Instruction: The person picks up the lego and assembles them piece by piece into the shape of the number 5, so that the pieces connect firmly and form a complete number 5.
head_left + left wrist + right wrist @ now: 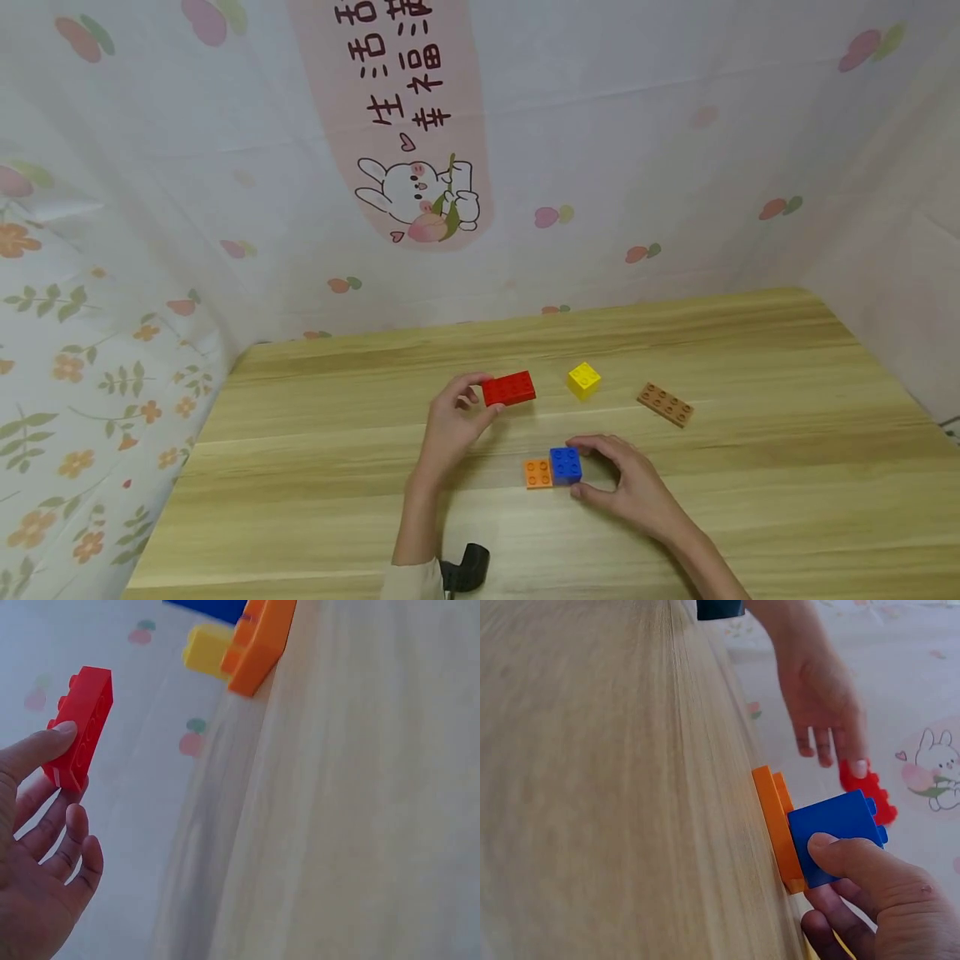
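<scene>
My left hand (452, 427) pinches a long red brick (510, 389) by its left end between thumb and fingers; the left wrist view shows the red brick (86, 724) raised off the table. In front of me, a blue square brick (566, 465) sits on the right part of a flat orange brick (537, 473), whose left studs show. My right hand (633, 487) holds the blue brick from its right side, the thumb lying on its near face. In the right wrist view the orange brick (775, 829) lies under the blue brick (832, 832).
Beyond the hands, a small yellow brick (583, 381) stands on the wooden table (300, 433). A flat brown brick (665, 405) lies to its right. A black curved piece (472, 568) is by the left wrist. A patterned cloth (600, 150) hangs behind the table.
</scene>
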The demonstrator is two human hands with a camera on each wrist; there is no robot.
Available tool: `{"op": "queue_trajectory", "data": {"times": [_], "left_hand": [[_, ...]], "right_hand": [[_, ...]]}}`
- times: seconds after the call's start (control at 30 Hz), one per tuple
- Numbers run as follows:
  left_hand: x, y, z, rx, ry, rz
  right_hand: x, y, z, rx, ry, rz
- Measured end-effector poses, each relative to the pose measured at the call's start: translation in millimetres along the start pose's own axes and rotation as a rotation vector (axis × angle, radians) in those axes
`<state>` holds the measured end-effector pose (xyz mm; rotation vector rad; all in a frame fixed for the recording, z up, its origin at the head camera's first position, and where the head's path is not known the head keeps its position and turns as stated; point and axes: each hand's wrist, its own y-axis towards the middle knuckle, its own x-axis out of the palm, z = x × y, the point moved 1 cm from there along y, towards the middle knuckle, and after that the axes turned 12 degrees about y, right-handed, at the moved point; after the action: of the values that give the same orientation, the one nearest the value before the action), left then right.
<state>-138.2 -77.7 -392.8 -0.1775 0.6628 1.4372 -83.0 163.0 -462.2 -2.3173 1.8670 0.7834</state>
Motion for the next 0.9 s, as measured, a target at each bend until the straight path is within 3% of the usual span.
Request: {"op": "queue_trajectory", "data": {"times": [0.2, 0.37, 0.5, 0.67, 0.9], "left_hand": [[10.3, -6.8, -14.0, 0.021, 0.062, -0.074], [6.0, -20.0, 1.8, 0.04, 0.039, -0.116], [4.2, -28.6, 12.4, 0.078, 0.053, -0.226], [4.4, -30.9, 21.1, 0.135, 0.064, -0.325], [10.5, -30.6, 22.7, 0.13, 0.041, -0.375]], "right_hand": [[0, -0.8, 0, 0.017, -0.011, 0.002], [2, -0.9, -2, -0.002, -0.019, 0.005], [2, -0.7, -3, 0.009, -0.014, 0.007], [1, -0.9, -3, 0.014, -0.004, 0.019], [-3, -3.3, -2, 0.029, 0.036, 0.012]]}}
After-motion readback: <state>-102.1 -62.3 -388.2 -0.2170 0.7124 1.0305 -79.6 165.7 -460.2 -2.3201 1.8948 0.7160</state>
